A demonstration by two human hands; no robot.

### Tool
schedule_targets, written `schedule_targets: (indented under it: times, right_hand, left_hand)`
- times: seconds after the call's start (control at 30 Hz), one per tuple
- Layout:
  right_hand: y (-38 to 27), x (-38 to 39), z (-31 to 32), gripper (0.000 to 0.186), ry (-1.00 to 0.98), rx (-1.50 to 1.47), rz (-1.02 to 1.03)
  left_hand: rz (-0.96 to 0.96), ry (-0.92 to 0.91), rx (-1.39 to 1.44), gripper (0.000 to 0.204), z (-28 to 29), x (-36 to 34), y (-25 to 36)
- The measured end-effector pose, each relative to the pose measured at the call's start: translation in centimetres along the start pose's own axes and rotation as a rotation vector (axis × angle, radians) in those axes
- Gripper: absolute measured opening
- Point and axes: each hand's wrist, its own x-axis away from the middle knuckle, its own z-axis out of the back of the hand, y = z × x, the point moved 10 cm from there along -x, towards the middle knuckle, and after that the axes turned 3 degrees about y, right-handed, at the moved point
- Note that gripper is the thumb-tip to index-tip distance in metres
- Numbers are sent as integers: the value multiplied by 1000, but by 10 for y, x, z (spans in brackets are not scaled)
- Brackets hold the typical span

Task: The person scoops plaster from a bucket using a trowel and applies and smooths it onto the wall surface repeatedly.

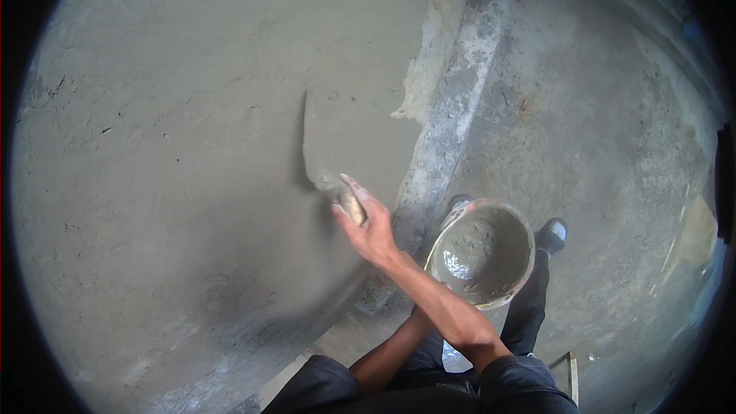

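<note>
My right hand [371, 231] is closed around the handle of a trowel [352, 206]. The trowel's mortar-smeared blade lies against or very near the grey plastered wall [192, 123], its edge throwing a thin dark shadow. Below and to the right is a round bucket [518, 231] with wet grey mortar [466, 254] inside. My right forearm crosses in front of the bucket's left side. My left forearm passes behind the right one toward the bucket; the left hand is hidden, so its grip does not show.
A rough, pale concrete ledge [454, 107] runs along the plaster's right edge. Beyond it lies a stained concrete floor [583, 130]. My shoe [553, 235] shows beside the bucket. A thin frame-like piece [573, 376] is at the lower right.
</note>
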Motion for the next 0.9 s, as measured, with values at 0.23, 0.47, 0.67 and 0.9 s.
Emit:
schedule_targets:
  times: [0.23,0.47,0.67,0.9]
  right_hand:
    - [140,-25,93,48,244,-45,-560]
    - [135,-32,71,54,192,110,-323]
    - [35,5,-31,52,61,1,-114]
    - [12,-11,-7,41,190,28,-143]
  left_hand:
    - [271,482,-9,27,17,7,42]
    - [298,449,29,30,21,-4,5]
    - [203,146,396,27,56,-26,-85]
    - [642,64,318,34,37,6,-87]
